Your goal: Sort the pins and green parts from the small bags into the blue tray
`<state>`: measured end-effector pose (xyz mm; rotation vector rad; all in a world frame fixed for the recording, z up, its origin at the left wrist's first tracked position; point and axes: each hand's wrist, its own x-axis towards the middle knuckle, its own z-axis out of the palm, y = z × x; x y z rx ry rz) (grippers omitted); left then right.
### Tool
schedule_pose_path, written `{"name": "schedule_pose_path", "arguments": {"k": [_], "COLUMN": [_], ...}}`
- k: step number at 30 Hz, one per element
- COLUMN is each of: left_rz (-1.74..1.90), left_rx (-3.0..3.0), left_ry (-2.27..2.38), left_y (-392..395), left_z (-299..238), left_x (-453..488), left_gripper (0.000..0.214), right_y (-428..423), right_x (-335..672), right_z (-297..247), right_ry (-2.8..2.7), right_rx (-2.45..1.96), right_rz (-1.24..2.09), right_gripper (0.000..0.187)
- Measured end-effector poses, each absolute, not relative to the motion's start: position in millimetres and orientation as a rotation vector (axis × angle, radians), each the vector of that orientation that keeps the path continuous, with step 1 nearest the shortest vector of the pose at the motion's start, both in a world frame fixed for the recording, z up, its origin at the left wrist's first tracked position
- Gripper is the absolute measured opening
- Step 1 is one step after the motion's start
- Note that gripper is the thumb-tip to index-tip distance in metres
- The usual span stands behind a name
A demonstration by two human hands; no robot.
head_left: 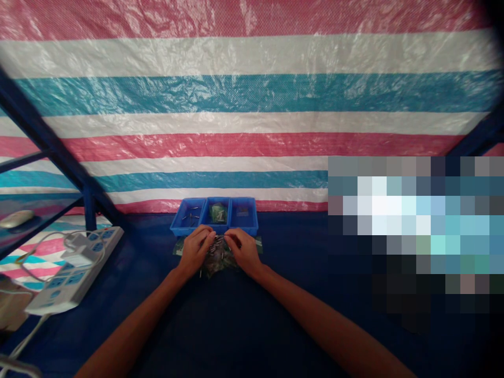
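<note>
My left hand [196,249] and my right hand [245,251] face each other at the front of three blue trays. Thumb and fingers are pinched together on both hands; whatever they hold is too small to make out. Between and below them is a pile of small metal pieces [219,248], some thin and pin-like, on a crumpled clear plastic bag [216,265]. The left blue tray [175,229] has a few thin metal pieces in it. A greenish plastic bag [218,214] lies in the middle tray, and a small flat piece [242,211] in the right one.
A white power strip [65,286] with plugs and cables lies on the left of the dark blue tabletop [157,336]. Dark blue frame bars [90,210] rise at the left. Behind the trays hangs a striped plastic sheet [252,121]. The right side is pixelated.
</note>
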<state>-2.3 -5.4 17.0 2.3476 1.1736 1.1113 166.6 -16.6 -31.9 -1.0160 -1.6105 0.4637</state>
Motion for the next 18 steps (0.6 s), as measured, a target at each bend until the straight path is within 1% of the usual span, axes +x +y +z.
{"name": "schedule_pose_path", "arguments": {"k": [7,12,18], "left_rz": [1.14,1.189,1.275], "left_rx": [2.342,2.341,2.406], "left_ry": [1.196,1.169,1.155], "left_y": [-5.7,-3.4,-5.0], "left_z": [15.8,14.2,12.4], "left_x": [-4.1,-4.6,-3.2], "left_gripper": [0.031,0.023,0.024], "right_y": [-17.4,-18.0,-16.7], "right_x": [166.0,166.7,166.6], "right_z": [-32.8,-31.9,-31.3], "right_ry": [-1.647,-1.641,-1.649], "right_rx": [-1.044,-1.064,-1.045], "right_rz": [0.466,0.455,0.479], "right_gripper": [0.021,0.022,0.023]}}
